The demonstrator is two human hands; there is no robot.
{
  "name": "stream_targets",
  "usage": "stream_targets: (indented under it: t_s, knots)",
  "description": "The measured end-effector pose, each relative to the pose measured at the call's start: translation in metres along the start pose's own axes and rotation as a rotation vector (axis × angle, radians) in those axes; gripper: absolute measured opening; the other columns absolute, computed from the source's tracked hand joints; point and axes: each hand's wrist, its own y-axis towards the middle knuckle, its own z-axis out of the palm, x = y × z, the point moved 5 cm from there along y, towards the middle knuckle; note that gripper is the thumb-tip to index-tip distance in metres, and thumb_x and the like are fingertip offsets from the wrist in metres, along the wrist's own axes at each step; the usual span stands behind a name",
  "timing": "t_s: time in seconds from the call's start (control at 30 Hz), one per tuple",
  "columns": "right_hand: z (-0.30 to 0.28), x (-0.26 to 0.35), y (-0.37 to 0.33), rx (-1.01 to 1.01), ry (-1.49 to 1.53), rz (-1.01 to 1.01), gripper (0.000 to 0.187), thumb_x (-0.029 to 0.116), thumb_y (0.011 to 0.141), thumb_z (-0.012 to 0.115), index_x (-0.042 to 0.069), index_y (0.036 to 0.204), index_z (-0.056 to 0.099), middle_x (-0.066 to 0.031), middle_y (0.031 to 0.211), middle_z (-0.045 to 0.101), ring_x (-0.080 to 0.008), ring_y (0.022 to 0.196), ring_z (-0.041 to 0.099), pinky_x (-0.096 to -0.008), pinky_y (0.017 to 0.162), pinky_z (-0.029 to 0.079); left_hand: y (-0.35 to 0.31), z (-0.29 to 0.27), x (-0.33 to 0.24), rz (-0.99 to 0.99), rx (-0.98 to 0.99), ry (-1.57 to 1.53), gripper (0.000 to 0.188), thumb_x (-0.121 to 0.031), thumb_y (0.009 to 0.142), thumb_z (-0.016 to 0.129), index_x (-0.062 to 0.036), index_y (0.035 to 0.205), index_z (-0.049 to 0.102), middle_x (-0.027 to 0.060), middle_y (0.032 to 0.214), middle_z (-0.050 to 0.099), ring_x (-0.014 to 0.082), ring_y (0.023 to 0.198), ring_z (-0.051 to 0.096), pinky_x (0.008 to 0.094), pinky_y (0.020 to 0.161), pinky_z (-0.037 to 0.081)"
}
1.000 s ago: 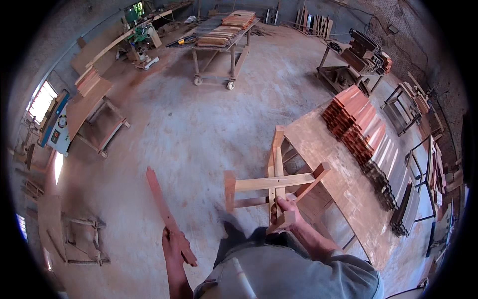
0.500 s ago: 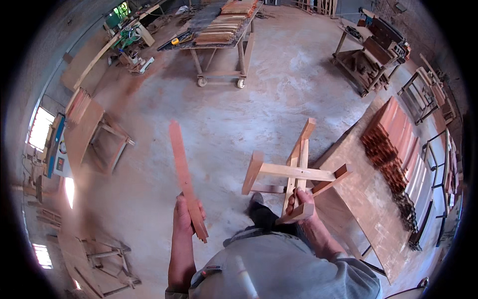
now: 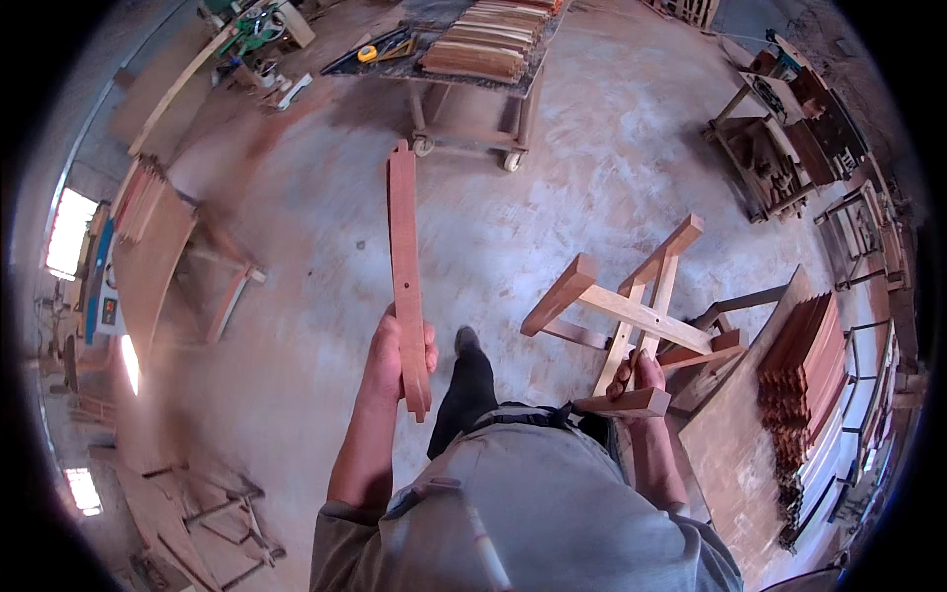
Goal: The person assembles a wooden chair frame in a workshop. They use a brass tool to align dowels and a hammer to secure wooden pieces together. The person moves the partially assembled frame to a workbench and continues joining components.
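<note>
1. Compared with half a second ago, the long reddish-brown wooden slat (image 3: pixel 403 266) in your left hand (image 3: pixel 395 357) now stands nearly straight ahead instead of leaning left, and the wheeled metal cart (image 3: pixel 473 94) has come closer at the far side.
2. Your left hand's fingers are wrapped around the slat near its lower end; the slat points away from you, over the dusty concrete floor (image 3: pixel 326 247).
3. Your right hand (image 3: pixel 637 377) has its fingers closed on the pale wooden frame of joined legs and rails (image 3: pixel 631 316), gripping it at its near end, to the right of your body.
4. The cart carries a stack of short wooden boards (image 3: pixel 488 44), with a yellow tape measure (image 3: pixel 368 54) at its left end.
5. On the right, a row of reddish planks (image 3: pixel 801 380) lies on a workbench (image 3: pixel 730 434).
6. The shelving at the far right is bent and cut by the rim; what it holds is hard to make out, and the left-side workbenches are blurred.
</note>
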Motion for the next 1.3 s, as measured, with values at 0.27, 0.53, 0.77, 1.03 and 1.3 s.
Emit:
stream_targets:
  t_s: [0.27, 0.53, 0.77, 1.03, 1.3]
  knots:
    - [0.069, 0.013, 0.09, -0.152, 0.257, -0.037, 0.023, 0.034, 0.096, 0.051, 0.013, 0.086, 0.05, -0.005, 0.065, 0.055, -0.0201, 0.045, 0.054, -0.0326, 0.041, 0.048, 0.18, -0.007, -0.093, 0.18, 0.006, 0.724, 0.057, -0.011, 0.079, 0.067, -0.0033, 0.13, 0.041, 0.0106, 0.097, 0.059, 0.0197, 0.078, 0.062, 0.0338, 0.069, 0.052]
    - [0.107, 0.032, 0.202, -0.271, 0.299, -0.025, 0.022, 0.034, 0.097, 0.048, 0.014, 0.087, 0.05, -0.0047, 0.063, 0.055, -0.021, 0.044, 0.053, -0.0329, 0.042, 0.046, 0.329, 0.012, -0.122, 0.0, -0.036, 1.311, 0.061, -0.02, 0.076, 0.069, -0.0052, 0.13, 0.044, 0.0172, 0.104, 0.065, 0.0286, 0.096, 0.065, 0.0379, 0.085, 0.049]
    - [0.136, 0.075, 0.298, -0.289, 0.351, -0.031, 0.022, 0.033, 0.098, 0.046, 0.013, 0.09, 0.048, -0.0048, 0.066, 0.054, -0.0206, 0.045, 0.052, -0.033, 0.043, 0.046, 0.438, 0.036, -0.137, -0.187, 0.072, 1.979, 0.057, -0.028, 0.077, 0.066, -0.0082, 0.127, 0.047, 0.0224, 0.107, 0.064, 0.0398, 0.102, 0.06, 0.0483, 0.087, 0.047]
    - [0.15, 0.108, 0.33, -0.396, 0.257, -0.032, 0.02, 0.032, 0.097, 0.048, 0.013, 0.091, 0.049, -0.0049, 0.065, 0.053, -0.0187, 0.044, 0.051, -0.0313, 0.042, 0.047, 0.555, 0.04, -0.152, 0.321, 0.4, 1.986, 0.05, -0.019, 0.072, 0.071, -0.006, 0.118, 0.055, 0.0144, 0.113, 0.056, 0.0351, 0.105, 0.057, 0.0452, 0.084, 0.049]
    - [0.161, 0.097, 0.339, -0.566, 0.378, -0.107, 0.022, 0.035, 0.098, 0.046, 0.015, 0.09, 0.05, -0.0025, 0.067, 0.052, -0.0179, 0.046, 0.05, -0.0296, 0.042, 0.044, 0.651, 0.043, -0.172, 0.492, 0.653, 1.99, 0.051, -0.014, 0.068, 0.073, -0.0033, 0.116, 0.056, 0.0128, 0.111, 0.056, 0.0318, 0.107, 0.053, 0.0422, 0.089, 0.045]
